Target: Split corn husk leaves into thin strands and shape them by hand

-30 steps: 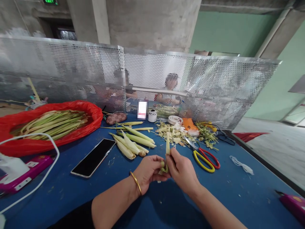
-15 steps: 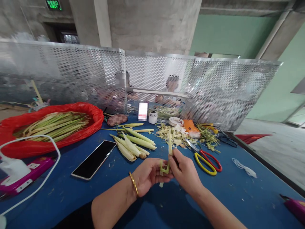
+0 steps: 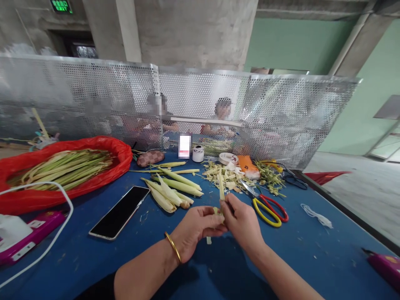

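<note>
Between my hands, over the blue table, is a pale green strip of plant leaf. My right hand pinches it, and one end stands up above the fingers. The fingers of my left hand are closed on the folded part, with the thumb pressed over it; a short end hangs below. Much of the fold is hidden by my fingers. Just right of my right hand lie scissors with red and yellow handles. Several green stalks with husk-like leaves lie beyond my left hand.
A phone lies at left, near a red bag of long leaves and a purple power strip with a white cable. Leaf scraps, a tape roll and white string lie around. A perforated metal screen stands behind; people sit beyond.
My left thumb has come down over the folded strip, covering the loop that showed before. My right hand keeps its pinch. The whole view has shifted slightly.
</note>
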A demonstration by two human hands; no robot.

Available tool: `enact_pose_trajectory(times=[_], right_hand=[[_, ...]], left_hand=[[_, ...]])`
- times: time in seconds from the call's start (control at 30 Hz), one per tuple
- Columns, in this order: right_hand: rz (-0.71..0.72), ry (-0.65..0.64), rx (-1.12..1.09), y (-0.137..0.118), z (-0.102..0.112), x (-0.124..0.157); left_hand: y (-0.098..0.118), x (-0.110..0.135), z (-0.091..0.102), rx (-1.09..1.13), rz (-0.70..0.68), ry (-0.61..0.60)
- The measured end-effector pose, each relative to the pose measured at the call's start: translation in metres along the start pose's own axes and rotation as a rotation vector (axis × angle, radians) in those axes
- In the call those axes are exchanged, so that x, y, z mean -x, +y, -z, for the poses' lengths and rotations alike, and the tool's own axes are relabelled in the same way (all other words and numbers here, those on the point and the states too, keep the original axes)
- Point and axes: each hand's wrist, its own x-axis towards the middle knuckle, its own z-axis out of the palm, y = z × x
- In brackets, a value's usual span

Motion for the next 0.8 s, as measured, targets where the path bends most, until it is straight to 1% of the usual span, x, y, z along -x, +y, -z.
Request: enact_pose_trajectory(times=[0.07, 0.17, 0.27, 0.37, 0.43, 0.47, 0.53, 0.57, 0.7, 0.8], right_hand=[[-0.009, -0.002, -0.016, -0.001, -0.001, 0.001], [-0.039, -0.013, -0.060, -0.002, -0.002, 0.000], [-0.063, -0.084, -0.183, -0.001, 0.005, -0.005], [-0.063, -0.241, -0.406, -0.001, 0.021, -0.011], [-0.054, -0.398, -0.580, -0.003, 0.034, -0.013], [-0.031, -0.489, -0.639, -0.004, 0.040, -0.013], [-0.006, -0.585, -0.695, -0.007, 0.046, -0.013], [-0.002, -0.599, -0.713, -0.008, 0.047, -0.012], [0.036, -0.550, -0.733, -0.010, 0.040, -0.008], [0.115, -0.492, -0.598, -0.011, 0.035, -0.006]], left_hand=[[-0.003, 0.000, -0.003, -0.076, -0.023, 0.035], [-0.006, -0.002, -0.005, -0.115, -0.046, 0.096], [-0.003, -0.005, -0.003, -0.113, -0.057, 0.148], [0.003, -0.007, 0.003, -0.108, -0.064, 0.200], [0.008, -0.008, 0.007, -0.094, -0.067, 0.221], [0.010, -0.009, 0.009, -0.084, -0.068, 0.228], [0.012, -0.010, 0.011, -0.072, -0.069, 0.232], [0.012, -0.010, 0.012, -0.069, -0.071, 0.233], [0.011, -0.012, 0.012, -0.077, -0.075, 0.217], [0.010, -0.012, 0.012, -0.085, -0.087, 0.243]])
